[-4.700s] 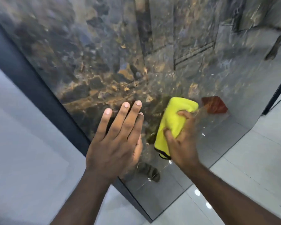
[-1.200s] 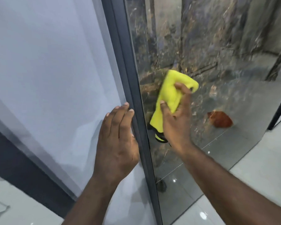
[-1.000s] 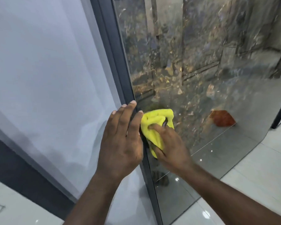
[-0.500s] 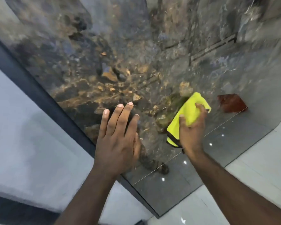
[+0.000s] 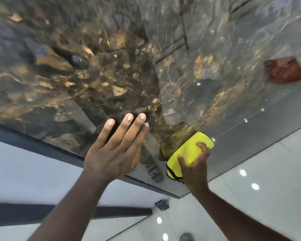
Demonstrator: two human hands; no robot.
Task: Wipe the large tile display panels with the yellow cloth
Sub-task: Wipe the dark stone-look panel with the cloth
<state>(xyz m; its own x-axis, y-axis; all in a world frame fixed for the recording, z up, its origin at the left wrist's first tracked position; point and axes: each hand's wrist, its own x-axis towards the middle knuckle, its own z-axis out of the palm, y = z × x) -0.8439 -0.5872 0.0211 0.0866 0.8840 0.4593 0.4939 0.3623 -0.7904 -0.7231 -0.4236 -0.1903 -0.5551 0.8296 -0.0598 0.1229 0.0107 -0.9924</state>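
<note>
Head view: the right hand (image 5: 195, 168) grips the folded cloth (image 5: 189, 150), thumb and fingers curled over it, and presses it flat on the dark marbled panel (image 5: 94, 66) near its bottom edge, close to the lower corner. The left hand (image 5: 115, 150) lies flat on the panel beside it, fingers straight and slightly spread, holding nothing. A dark frame (image 5: 33, 141) borders the panel's left edge. A red patch (image 5: 284, 69) shows towards the right edge.

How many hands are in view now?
2. The left hand lies flat on the dark marble panel; the right hand, beside it, grips the yellow cloth against the panel.
</note>
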